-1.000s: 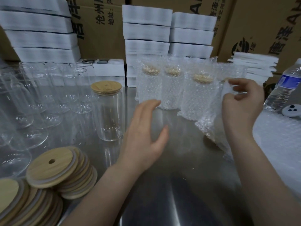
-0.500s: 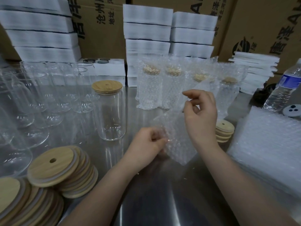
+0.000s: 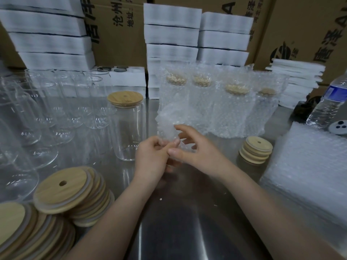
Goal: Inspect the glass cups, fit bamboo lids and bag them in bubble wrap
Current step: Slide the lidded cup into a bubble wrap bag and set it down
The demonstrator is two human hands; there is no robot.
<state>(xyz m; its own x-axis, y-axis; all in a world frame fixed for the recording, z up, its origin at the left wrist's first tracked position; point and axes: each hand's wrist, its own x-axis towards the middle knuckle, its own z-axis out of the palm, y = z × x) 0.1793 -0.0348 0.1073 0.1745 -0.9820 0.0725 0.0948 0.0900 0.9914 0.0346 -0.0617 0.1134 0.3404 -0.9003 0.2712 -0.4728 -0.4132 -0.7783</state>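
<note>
I have both hands over the middle of the steel table, on one bubble wrap bag. It rises from them toward 12 o'clock, limp and, as far as I can see, flat. My left hand has its fingers curled and pinches the bag's lower edge. My right hand takes the same edge between the thumb and loosely spread fingers, a light hold and not a fist. The lidded cup, which I think goes in next, stands upright at 10 o'clock, just beside the left hand and apart from the bag. Four bagged cups stand in a row at 1 o'clock. To do this step well, I would rub the two layers apart with the thumbs, because such film clings to itself, and pull the mouth wide before reaching for the glass. Then one hand holds the mouth open while the other lifts the cup by its body, not by the bamboo lid, which I judge could come loose. The spare bags lie at 3 o'clock.
</note>
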